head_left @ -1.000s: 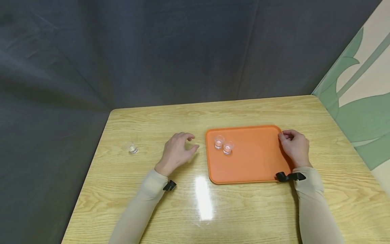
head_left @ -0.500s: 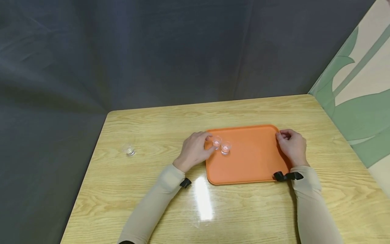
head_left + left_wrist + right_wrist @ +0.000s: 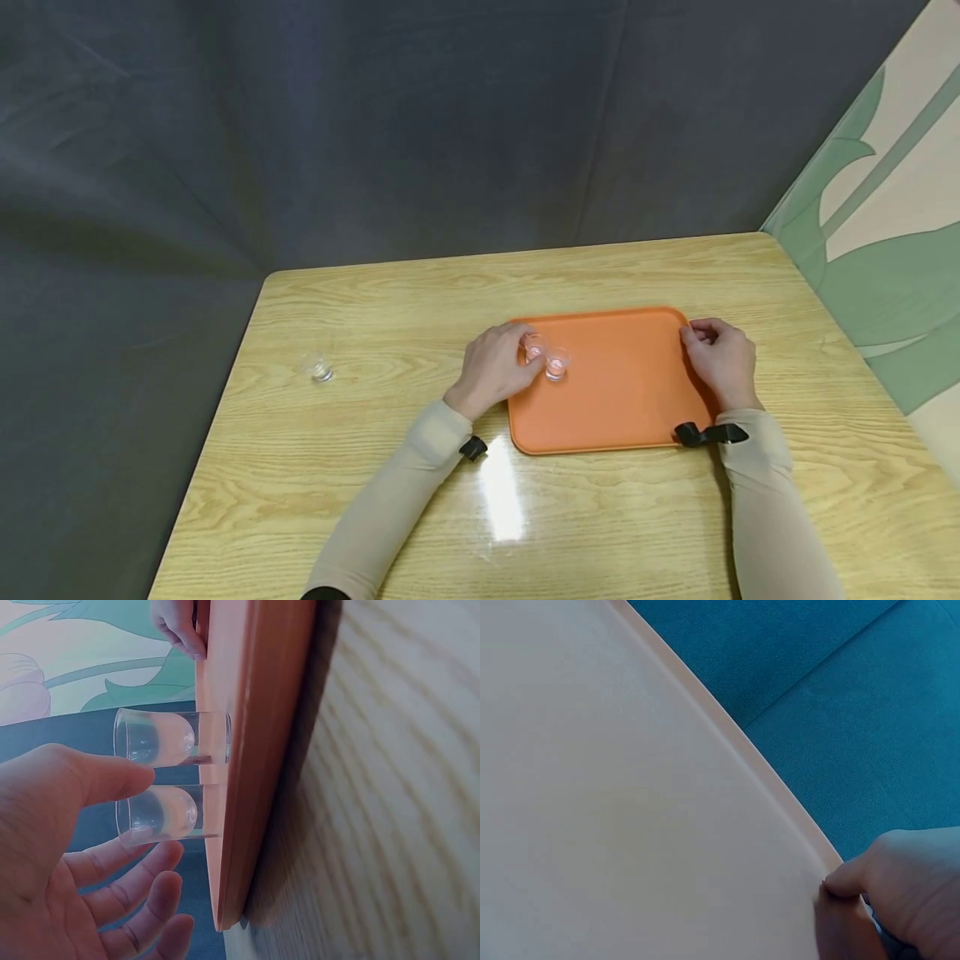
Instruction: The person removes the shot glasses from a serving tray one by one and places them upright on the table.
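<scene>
Two small clear shot glasses stand upright, side by side, near the left end of an orange tray [image 3: 615, 400]. My left hand [image 3: 495, 371] has its thumb and index finger on either side of the left shot glass [image 3: 161, 814], close to its rim. The other fingers are spread and bent below it in the left wrist view. The second shot glass [image 3: 557, 364] stands just beyond the thumb. At the tray's right edge, my right hand [image 3: 722, 354] pinches the rim, its thumb [image 3: 847, 877] on the inner side.
A third clear glass [image 3: 321, 369] is on the wooden table [image 3: 375, 317], far to the left of the tray. Dark cloth [image 3: 450, 125] hangs behind the table, and a leaf-patterned wall [image 3: 892, 283] is at the right.
My left hand has moved right, from the table beside the tray to the left shot glass, with thumb and index finger now around it. The right hand stays at the tray's rim.
</scene>
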